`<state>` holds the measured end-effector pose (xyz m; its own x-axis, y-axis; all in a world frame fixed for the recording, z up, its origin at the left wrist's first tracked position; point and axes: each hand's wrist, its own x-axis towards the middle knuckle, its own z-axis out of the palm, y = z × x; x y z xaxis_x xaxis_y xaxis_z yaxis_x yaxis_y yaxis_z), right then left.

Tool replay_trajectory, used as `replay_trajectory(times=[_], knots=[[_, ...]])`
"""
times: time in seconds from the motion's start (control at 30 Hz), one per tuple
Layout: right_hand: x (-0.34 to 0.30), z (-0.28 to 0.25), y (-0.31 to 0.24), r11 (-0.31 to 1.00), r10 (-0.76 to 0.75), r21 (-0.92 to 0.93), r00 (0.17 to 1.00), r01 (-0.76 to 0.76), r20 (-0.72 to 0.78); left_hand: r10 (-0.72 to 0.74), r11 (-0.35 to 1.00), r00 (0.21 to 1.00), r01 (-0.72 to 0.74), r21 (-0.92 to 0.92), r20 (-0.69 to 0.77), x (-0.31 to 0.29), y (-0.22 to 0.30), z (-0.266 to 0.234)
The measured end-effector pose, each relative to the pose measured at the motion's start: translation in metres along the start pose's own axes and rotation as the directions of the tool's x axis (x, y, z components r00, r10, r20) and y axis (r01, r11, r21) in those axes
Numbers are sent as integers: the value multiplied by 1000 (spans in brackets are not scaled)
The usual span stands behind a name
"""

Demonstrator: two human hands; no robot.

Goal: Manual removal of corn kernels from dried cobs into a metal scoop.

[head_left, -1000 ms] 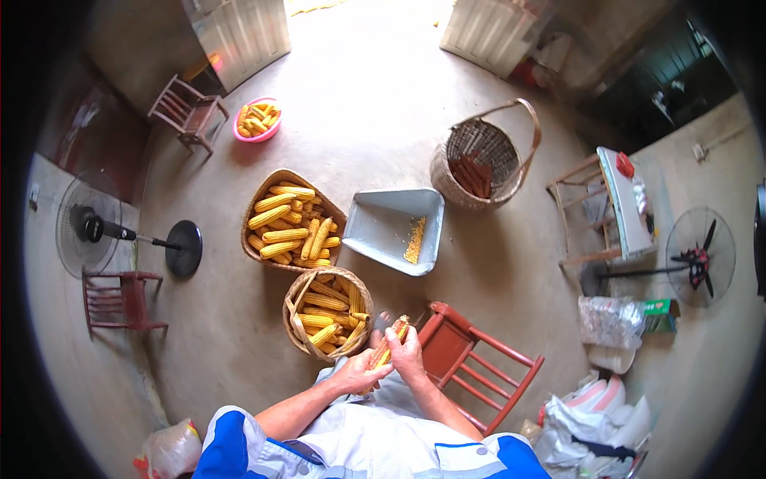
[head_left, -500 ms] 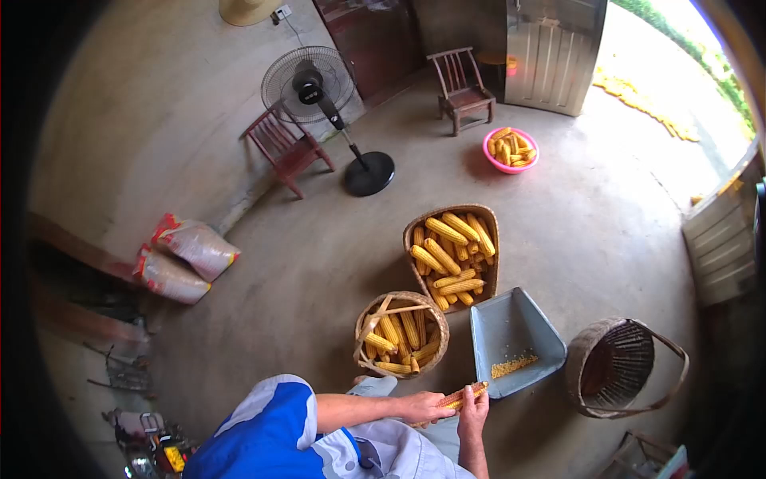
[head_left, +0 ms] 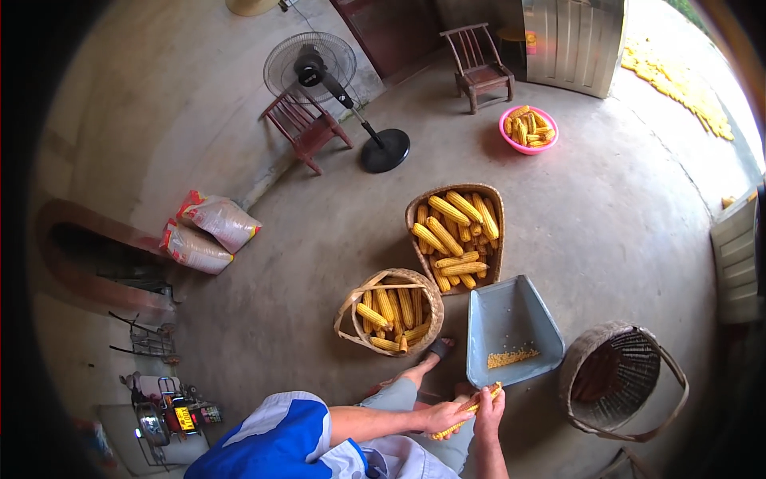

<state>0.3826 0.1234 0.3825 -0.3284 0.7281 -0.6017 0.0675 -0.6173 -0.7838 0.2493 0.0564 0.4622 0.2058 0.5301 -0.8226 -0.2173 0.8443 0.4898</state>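
Note:
My left hand (head_left: pixel 448 417) and my right hand (head_left: pixel 489 410) are both closed on one yellow corn cob (head_left: pixel 475 401), held slanting above my lap. The right hand grips its upper end, while the left wraps the middle; the lower end sticks out beneath the left hand. Just beyond the hands stands a blue-grey plastic scoop-shaped bin (head_left: pixel 511 323), with loose corn kernels (head_left: pixel 513 358) lying along its near end. To the left of the bin, a round handled basket (head_left: pixel 432 323) is filled with corn cobs. A larger woven basket (head_left: pixel 498 239) behind it holds more cobs.
A dark handled basket (head_left: pixel 576 383) tilts at the right. Farther off are a pink basin (head_left: pixel 508 144) of cobs, a small wooden chair (head_left: pixel 485 76), another chair (head_left: pixel 311 136) and a standing fan (head_left: pixel 385 150). Two filled sacks (head_left: pixel 219 223) lean by the left wall.
The view has shifted, bringing a parked motorcycle at lower left further into sight. The cob has turned in my hands, and more of its lower end shows below the left hand.

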Motion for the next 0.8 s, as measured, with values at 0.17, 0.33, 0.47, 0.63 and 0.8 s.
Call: replay_trajectory(times=[0.17,0.33,0.47,0.63,0.8], knots=[[11,-21,-8,998,-5,62,991,13,-130,-2,1000,983,-3,31,184,36,11,0],[22,-34,1,998,34,-37,964,-45,-264,-91,970,978,44,238,189,60,32,-7],[41,-34,51,994,59,-68,927,-90,-372,-93,785,992,21,619,85,101,5,-30],[83,-30,107,994,81,-32,922,-101,-380,6,726,998,-46,687,60,158,-35,-62],[159,-59,157,990,80,-91,952,-112,-297,51,854,996,-81,513,74,232,-52,-78]])
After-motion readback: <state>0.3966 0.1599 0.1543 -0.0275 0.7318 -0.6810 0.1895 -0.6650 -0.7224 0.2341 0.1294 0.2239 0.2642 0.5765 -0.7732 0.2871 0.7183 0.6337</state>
